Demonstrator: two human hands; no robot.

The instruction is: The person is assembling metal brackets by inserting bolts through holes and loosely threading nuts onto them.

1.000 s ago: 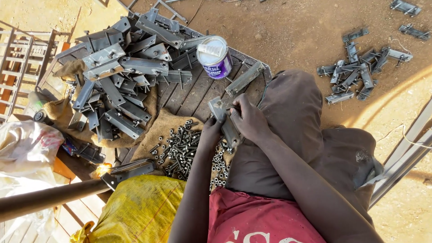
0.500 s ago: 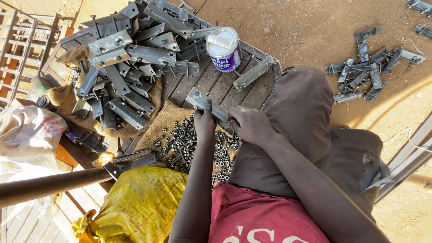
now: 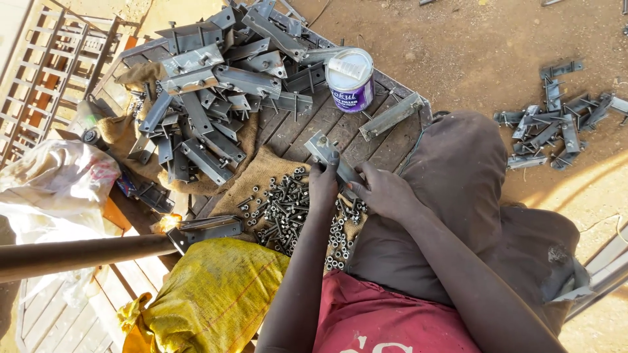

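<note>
A: What lies around the tin?

B: The tin (image 3: 350,80) stands on a slatted wooden surface (image 3: 307,124). Left of it, a big heap of grey metal brackets (image 3: 209,91). Well to its right, a smaller bracket cluster (image 3: 556,131) on the dirt ground (image 3: 484,46).

A: And below the tin?

B: A pile of bolts and nuts (image 3: 288,206) on burlap sacking (image 3: 258,176), and one bracket (image 3: 330,155) held over it.

A: Held by which hand?

B: Both. The left hand (image 3: 324,183) grips its upper end; the right hand (image 3: 386,193) is closed around its lower end.
</note>
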